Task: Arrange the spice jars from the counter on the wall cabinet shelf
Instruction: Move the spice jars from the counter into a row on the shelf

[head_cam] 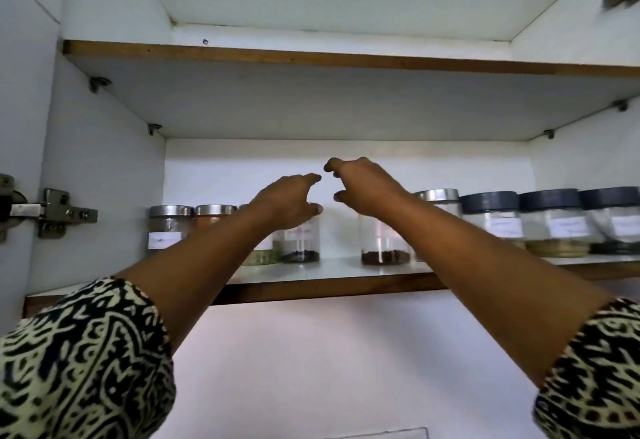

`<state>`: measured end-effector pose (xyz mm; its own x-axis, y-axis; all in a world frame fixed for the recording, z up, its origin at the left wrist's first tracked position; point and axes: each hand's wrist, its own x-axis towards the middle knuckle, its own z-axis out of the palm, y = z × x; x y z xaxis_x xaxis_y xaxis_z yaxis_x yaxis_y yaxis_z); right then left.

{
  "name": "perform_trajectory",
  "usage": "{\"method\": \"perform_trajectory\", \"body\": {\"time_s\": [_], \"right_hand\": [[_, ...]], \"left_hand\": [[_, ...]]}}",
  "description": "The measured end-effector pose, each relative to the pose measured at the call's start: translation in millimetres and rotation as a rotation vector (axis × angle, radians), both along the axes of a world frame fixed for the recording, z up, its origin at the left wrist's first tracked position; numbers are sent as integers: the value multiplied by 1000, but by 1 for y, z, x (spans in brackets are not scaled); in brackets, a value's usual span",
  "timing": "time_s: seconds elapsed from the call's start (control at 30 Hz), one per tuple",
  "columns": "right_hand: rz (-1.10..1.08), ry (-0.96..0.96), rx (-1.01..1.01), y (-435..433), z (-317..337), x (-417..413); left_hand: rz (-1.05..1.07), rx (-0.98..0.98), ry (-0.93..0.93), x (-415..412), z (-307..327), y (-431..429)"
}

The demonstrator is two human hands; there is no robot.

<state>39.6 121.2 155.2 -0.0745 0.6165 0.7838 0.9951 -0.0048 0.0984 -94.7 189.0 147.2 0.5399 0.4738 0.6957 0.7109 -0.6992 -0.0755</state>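
Two bare hands, left hand and right hand, hover with fingers loosely parted, gripping nothing. They hide the lids of the black-seed glass jar and the brown-spice glass jar on the white wood-edged cabinet shelf. Steel-lidded glass jars stand to the left, dark-blue-lidded jars to the right.

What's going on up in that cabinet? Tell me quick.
A person is reaching both arms into an open wall cabinet, to its lower shelf. The left hand covers the top of a jar of dark spice; whether it grips it is unclear. The right hand hovers loosely curled, holding nothing, by a jar of brown spice. Steel-lidded jars stand left, dark-lidded jars right.
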Motion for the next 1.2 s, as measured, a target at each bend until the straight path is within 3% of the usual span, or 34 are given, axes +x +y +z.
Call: {"method": "perform_trajectory", "body": {"time_s": [0.2,0.4,0.57,0.83,1.2], "right_hand": [[-26,135,-136,-68,10,77],[-30,94,-253,-89,18,140],[9,38,-353,-71,7,157],[67,22,-331,-32,4,158],[-31,-19,-326,22,5,130]], "left_hand": [[-106,76,9,70,1,-62],[58,16,67,114,15,-70],[164,-23,121,118,8,-61],[193,-23,109,115,6,-40],[166,-63,110,92,14,16]]}}
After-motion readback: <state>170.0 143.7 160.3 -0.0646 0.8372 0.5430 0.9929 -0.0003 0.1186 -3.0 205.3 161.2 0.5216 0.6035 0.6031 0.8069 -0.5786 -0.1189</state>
